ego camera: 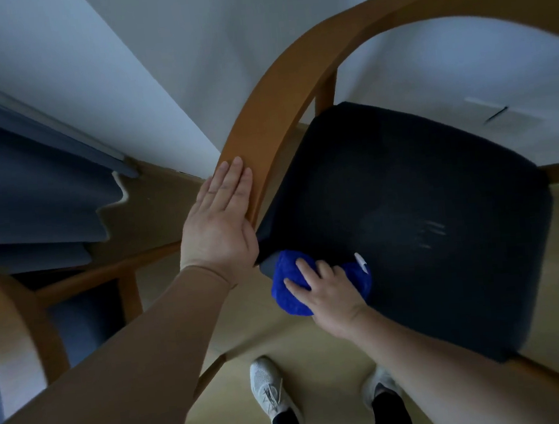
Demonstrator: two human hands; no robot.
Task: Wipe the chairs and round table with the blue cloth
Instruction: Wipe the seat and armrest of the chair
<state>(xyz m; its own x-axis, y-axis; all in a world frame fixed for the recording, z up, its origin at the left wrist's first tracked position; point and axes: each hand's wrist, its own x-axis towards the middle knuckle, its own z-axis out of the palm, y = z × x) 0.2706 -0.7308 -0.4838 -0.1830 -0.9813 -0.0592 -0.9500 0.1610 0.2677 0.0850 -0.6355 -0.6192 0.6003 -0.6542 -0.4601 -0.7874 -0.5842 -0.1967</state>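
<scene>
Plainly two chairs [407,217], one blue cloth [295,288], right hand [332,295] gripping.

The left hand [218,224] lies flat, palm down, fingers straight and together, resting on the armrest [264,128]; its tan-sleeved forearm reaches in from the lower left. The right hand [325,292], on a bare forearm from the lower right, curls its fingers over the cloth [286,265].

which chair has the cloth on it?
The dark-seated chair at right: the right hand grips the blue cloth on its seat corner. The other chair, at left, is untouched.
</scene>
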